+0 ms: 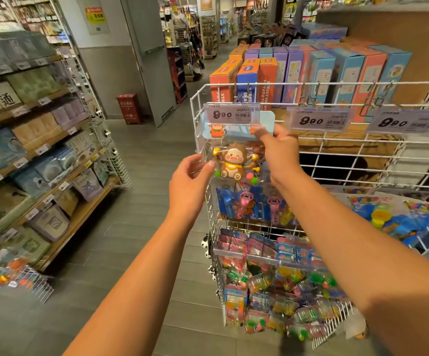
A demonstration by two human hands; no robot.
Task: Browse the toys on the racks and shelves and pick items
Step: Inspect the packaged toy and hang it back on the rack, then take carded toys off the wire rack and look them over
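Reaching forward from the bottom of the head view, both bare arms meet at a clear packet holding a brown monkey toy [232,163], which hangs at the front corner of a white wire rack [336,84]. The left hand [187,179] pinches the packet's left edge, thumb tip pressed on the plastic in front and the other fingers curled behind it. The right hand [281,152] grips the right side near the top, fingers bent round the packet's pale blue header card [236,129] where a small orange cartoon monkey is printed.

Just above the card, a price tag [231,113] reads "9.90" beside a barcode. Two more tags [317,120] on the rack's front rail carry the same figure, three tags in all.

Below the monkey packet hang blue-backed packs with pink toys [246,204], and lower still a crowd of small packets of coloured balls [285,291], too many and too jumbled to count.

Behind the rack, tall boxes [267,80] stand in rows, orange, blue and purple; "STREET" shows on one spine, the rest unreadable.

Across the aisle, wooden shelves [54,160] hold pouches and boxes, two bearing the character "通". A red cabinet [130,107] stands by the grey wall.
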